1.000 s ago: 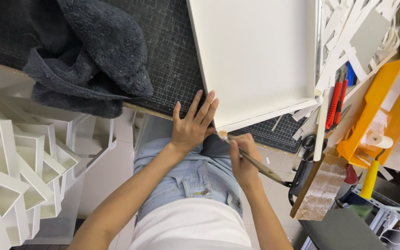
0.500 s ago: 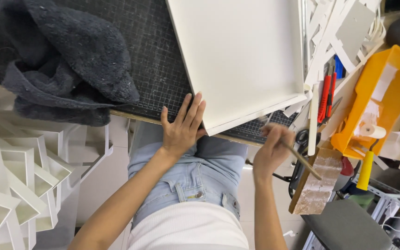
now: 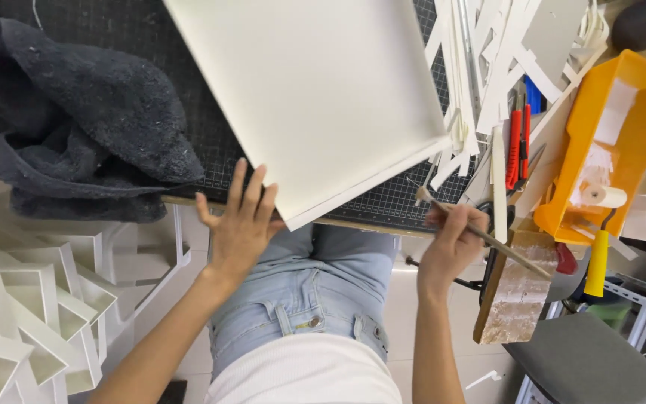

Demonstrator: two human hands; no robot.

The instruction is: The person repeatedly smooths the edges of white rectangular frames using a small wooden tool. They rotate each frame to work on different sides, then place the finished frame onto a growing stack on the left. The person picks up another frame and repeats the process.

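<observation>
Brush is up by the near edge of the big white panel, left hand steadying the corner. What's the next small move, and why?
Probably bring the thin wooden-handled brush in the right hand onto the near edge of the large white flat panel. The bristle end sits just off that edge over the dark gridded cutting mat, and the left hand braces the panel's near corner.

Single view, head-worn camera, looking steeply down over the person's own torso and lap. Close range: forearms enter from the bottom edge, left hand and right hand sit mid-frame. Bench edge crosses the middle; cutting mat and white panel fill the upper half. Floor and white frames show lower left, yellow bin upper right. No second view, so no overlap.
</observation>
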